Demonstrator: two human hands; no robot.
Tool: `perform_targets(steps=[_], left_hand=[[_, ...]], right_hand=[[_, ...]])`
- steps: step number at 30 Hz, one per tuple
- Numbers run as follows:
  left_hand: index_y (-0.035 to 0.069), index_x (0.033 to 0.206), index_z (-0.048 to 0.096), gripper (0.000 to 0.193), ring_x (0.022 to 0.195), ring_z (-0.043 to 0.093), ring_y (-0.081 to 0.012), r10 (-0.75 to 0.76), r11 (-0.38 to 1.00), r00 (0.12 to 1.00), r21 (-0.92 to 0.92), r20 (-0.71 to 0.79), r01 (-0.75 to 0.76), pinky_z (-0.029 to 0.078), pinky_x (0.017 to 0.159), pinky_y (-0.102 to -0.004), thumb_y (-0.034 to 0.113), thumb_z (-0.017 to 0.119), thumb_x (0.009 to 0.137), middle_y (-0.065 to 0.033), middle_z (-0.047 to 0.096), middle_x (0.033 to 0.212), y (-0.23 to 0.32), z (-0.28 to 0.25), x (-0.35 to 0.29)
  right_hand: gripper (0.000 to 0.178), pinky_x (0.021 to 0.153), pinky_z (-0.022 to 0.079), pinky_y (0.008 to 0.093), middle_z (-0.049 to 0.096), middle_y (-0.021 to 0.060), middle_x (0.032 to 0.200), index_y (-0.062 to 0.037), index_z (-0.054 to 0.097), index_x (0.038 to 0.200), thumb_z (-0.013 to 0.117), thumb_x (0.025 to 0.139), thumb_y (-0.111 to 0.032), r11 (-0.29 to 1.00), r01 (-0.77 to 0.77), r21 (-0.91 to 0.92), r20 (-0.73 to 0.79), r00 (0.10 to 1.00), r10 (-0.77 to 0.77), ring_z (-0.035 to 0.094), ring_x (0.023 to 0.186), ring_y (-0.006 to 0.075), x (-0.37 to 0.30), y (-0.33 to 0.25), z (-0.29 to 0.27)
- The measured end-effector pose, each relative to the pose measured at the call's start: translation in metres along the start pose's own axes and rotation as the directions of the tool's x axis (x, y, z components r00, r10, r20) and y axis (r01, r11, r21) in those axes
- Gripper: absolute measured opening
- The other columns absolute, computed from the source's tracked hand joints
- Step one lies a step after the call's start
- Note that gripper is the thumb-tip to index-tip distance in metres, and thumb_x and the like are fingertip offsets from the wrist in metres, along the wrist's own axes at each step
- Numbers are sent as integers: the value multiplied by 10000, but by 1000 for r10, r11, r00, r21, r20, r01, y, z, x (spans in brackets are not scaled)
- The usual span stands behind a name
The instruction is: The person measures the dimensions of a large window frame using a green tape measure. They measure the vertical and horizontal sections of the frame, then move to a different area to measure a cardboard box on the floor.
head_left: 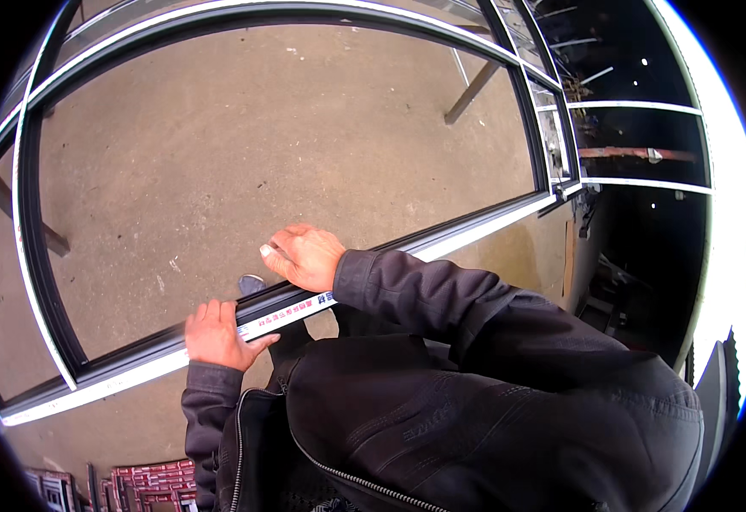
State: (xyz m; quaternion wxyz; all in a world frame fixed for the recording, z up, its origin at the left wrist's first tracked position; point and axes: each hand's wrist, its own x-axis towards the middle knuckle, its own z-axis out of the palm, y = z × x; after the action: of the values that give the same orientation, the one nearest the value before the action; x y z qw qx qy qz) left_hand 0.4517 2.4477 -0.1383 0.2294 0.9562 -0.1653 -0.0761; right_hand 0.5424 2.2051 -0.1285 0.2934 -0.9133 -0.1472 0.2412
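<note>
A large dark window frame [125,363] with white film on its outer face spans the view in front of me. My left hand [212,334] is closed over its near bar, fingers on the inner side and thumb along the white face. To its right, my right hand [309,256] is over the inner edge of the same bar. Its fingers are curled in with the thumb against them; whatever they hold, if anything, is hidden. Printed protective film [283,317] shows on the bar between the two hands.
Brown concrete floor [304,145] shows through the frame, with a support leg [473,90] at the far right and another leg [55,241] at the left. Reddish stacked profiles [153,482] lie at the lower left. Dark racking with light bars [641,107] stands on the right.
</note>
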Motion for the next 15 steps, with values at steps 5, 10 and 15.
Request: perform_targets(steps=[5, 10, 15], left_hand=[[34, 1029, 650, 705, 946, 608, -346, -35, 988, 999, 151, 40, 28, 477, 837, -459, 457, 957, 557, -126, 620, 967, 5, 20, -7], [36, 1076, 598, 623, 1035, 575, -394, -210, 934, 963, 324, 167, 148, 455, 929, -483, 285, 926, 608, -157, 594, 1039, 10, 21, -6], [32, 1073, 580, 668, 1036, 571, -408, -210, 930, 955, 343, 209, 130, 466, 925, -512, 286, 965, 590, -167, 582, 1029, 56, 38, 22]], right_hand=[[514, 944, 480, 493, 673, 210, 935, 6, 706, 999, 444, 1087, -427, 967, -186, -175, -205, 967, 149, 642, 987, 388, -119, 141, -43], [515, 916, 470, 457, 660, 154, 854, -22, 729, 914, 437, 1089, -408, 927, -178, -330, -360, 932, 50, 629, 900, 334, -192, 244, -91], [421, 865, 486, 425, 639, 127, 772, -40, 736, 873, 525, 1045, -360, 899, -231, -371, -456, 889, 40, 627, 814, 307, -233, 345, -146]])
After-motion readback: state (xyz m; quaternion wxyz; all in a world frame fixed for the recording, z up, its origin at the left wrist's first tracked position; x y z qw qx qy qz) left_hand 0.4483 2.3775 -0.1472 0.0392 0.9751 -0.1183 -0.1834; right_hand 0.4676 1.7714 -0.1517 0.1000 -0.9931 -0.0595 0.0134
